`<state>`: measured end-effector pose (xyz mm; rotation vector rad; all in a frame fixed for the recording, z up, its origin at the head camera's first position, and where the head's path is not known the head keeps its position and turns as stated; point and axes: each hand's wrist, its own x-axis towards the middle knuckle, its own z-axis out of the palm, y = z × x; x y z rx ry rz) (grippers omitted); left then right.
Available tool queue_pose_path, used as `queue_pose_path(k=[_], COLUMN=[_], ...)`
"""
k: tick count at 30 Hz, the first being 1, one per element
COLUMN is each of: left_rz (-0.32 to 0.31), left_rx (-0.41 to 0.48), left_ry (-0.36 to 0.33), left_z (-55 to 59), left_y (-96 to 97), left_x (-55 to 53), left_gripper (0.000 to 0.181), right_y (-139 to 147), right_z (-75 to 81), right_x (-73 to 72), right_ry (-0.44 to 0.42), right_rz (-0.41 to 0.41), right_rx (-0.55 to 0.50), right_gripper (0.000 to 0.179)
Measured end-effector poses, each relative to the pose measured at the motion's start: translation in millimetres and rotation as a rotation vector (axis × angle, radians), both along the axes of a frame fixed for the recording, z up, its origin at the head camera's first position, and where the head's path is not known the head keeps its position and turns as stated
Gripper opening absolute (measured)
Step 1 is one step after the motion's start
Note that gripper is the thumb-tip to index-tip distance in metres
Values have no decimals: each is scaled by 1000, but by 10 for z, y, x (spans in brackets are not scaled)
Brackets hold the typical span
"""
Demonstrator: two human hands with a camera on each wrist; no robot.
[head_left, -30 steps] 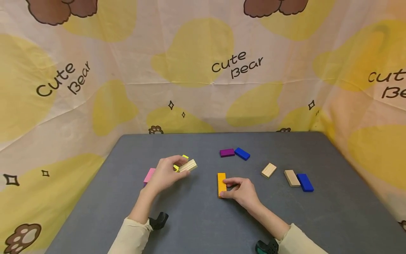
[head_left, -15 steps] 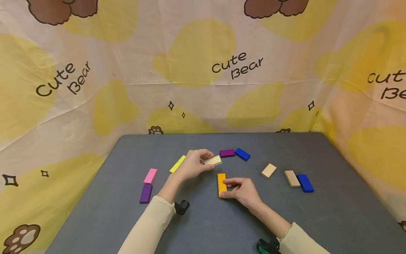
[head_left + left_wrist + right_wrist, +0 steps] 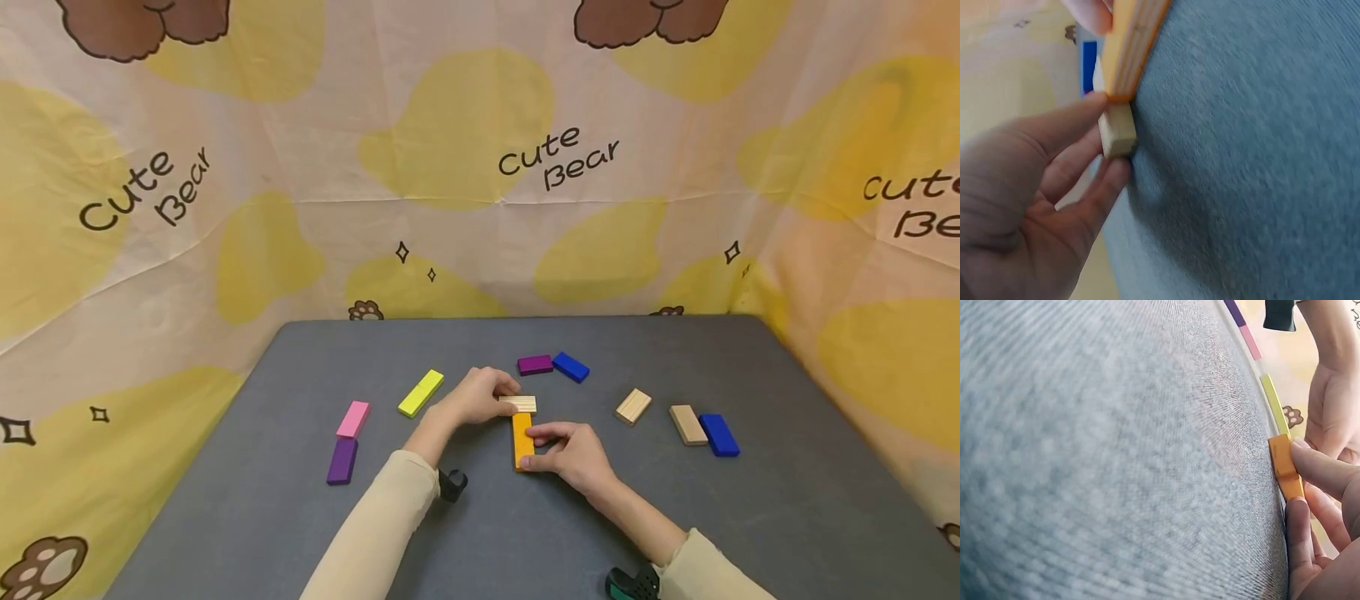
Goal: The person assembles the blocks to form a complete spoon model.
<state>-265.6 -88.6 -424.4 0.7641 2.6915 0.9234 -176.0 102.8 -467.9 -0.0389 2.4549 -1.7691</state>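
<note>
Between the thumb and fingers of my left hand (image 3: pixel 474 397) is a plain wooden block (image 3: pixel 525 403), lying crosswise at the far end of an orange block (image 3: pixel 522 442). The left wrist view shows the wooden block (image 3: pixel 1119 130) right against the end of the orange block (image 3: pixel 1132 53). My right hand (image 3: pixel 579 457) pinches the orange block, thumb near its close end and index finger farther up its right side. In the right wrist view, the thumb and a finger press on the orange block (image 3: pixel 1285 465). The left fingers partly cover the wooden block.
On the grey table (image 3: pixel 450 550), a pink block (image 3: pixel 353 419), a purple block (image 3: pixel 342 461) and a yellow strip (image 3: pixel 421 393) lie left. Behind are a magenta block (image 3: pixel 535 365) and a blue block (image 3: pixel 572 367). Two wooden blocks (image 3: pixel 633 407) and another blue block (image 3: pixel 719 435) lie right.
My left hand has carried the wooden block rightward from beside the yellow strip, turned it crosswise and brought it to the orange block's far end. My right hand has stayed on the orange block.
</note>
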Motion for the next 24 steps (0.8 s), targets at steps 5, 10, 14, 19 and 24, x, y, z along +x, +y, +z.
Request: queue_pose_path(k=[5,10,14,19,24], left_rz=[19,22,30,38,41], left_rx=[36,70,82,88,98], left_ry=[-55,-65,-74,-87,-43], left_z=[-62,-109,-134,-159,-154], left_y=[-58,-59,-53,-58,-62], left_x=[-12,-26,-20,-2,27], left_gripper=[25,26,26,26,32], right_y=[-5,-3,-7,-7,1], right_z=[-3,-6,1,5,3], right_x=[-4,-14,-11,-4,-11], right_ry=[0,2,-6,-22,-7], right_rz=[3,3,0,2,13], right_rx=[-3,1,11,18,8], right_gripper=[39,40,40,41,41])
